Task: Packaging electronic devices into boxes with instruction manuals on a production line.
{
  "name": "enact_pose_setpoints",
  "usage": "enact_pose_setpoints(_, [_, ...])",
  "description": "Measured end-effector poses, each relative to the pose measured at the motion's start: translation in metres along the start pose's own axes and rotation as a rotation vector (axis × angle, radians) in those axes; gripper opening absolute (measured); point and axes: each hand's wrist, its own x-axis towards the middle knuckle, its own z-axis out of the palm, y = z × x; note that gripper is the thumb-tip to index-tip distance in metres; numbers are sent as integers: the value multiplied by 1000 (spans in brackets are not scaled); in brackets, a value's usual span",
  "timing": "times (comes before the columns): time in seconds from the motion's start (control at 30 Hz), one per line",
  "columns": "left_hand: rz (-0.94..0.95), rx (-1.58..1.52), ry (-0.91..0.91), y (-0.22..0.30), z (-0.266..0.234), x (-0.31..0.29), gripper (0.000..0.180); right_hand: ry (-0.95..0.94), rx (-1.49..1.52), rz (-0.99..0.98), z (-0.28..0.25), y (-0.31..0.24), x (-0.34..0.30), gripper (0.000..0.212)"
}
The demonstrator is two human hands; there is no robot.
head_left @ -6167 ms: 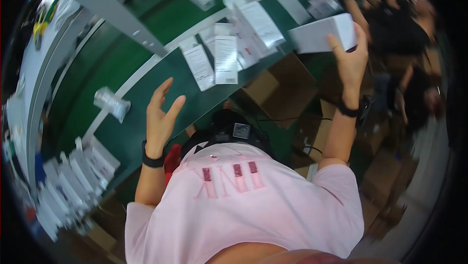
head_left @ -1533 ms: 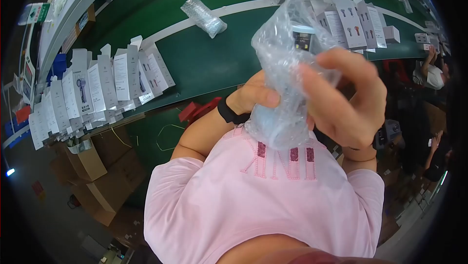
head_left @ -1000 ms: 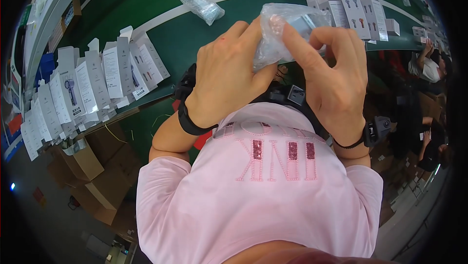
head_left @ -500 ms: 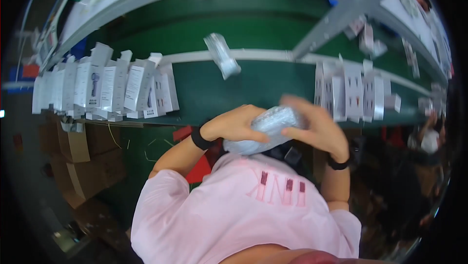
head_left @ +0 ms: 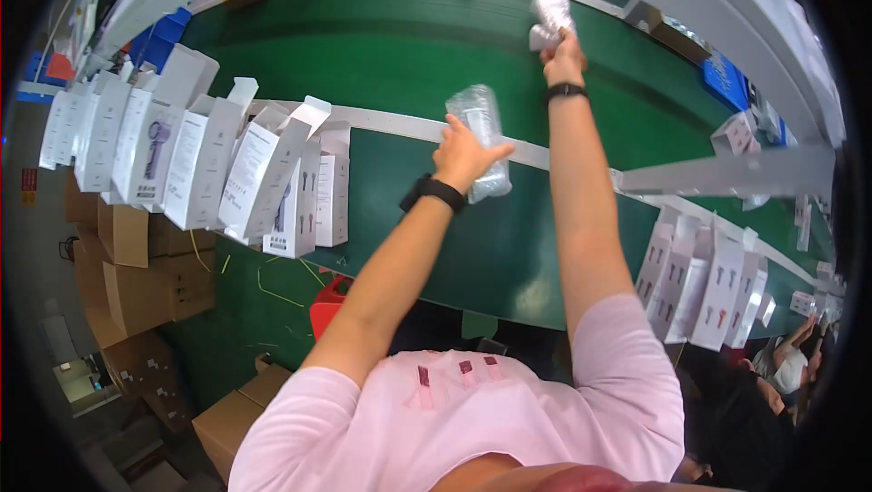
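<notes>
My left hand (head_left: 465, 158) lies across a clear bubble-wrapped package (head_left: 482, 110), its fingers at one side and the thumb at the other. This package straddles the pale rail between the near green surface and the green belt. Farther off and to the right, my stretched right hand (head_left: 565, 58) grips the near end of a second bubble-wrapped package (head_left: 551, 12), whitish and slightly blurred, over the far part of the belt. What is inside either wrapping cannot be made out.
Upright white printed cartons (head_left: 193, 165) with raised flaps line the left; more cartons (head_left: 704, 283) stand at the right. A grey metal post (head_left: 727, 178) rises at the right. Blue bins (head_left: 724, 83) sit past the belt. Brown cardboard boxes (head_left: 136, 274) are stacked on the lower left.
My hands were together around a bubble-wrapped package near my body. Now they are apart, both reaching forward, the right one farther with a package. The view has shifted, showing more of the belt.
</notes>
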Motion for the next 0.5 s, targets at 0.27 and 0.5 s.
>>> enact_pose_setpoints(0.27, [360,-553,-50,-40,-6,-14,60,-416,165,-83,56,-41,177,44])
enact_pose_setpoints(0.5, [583,-679,228,-38,-93,-68,64,-817,-158,-325,13,-46,-51,51])
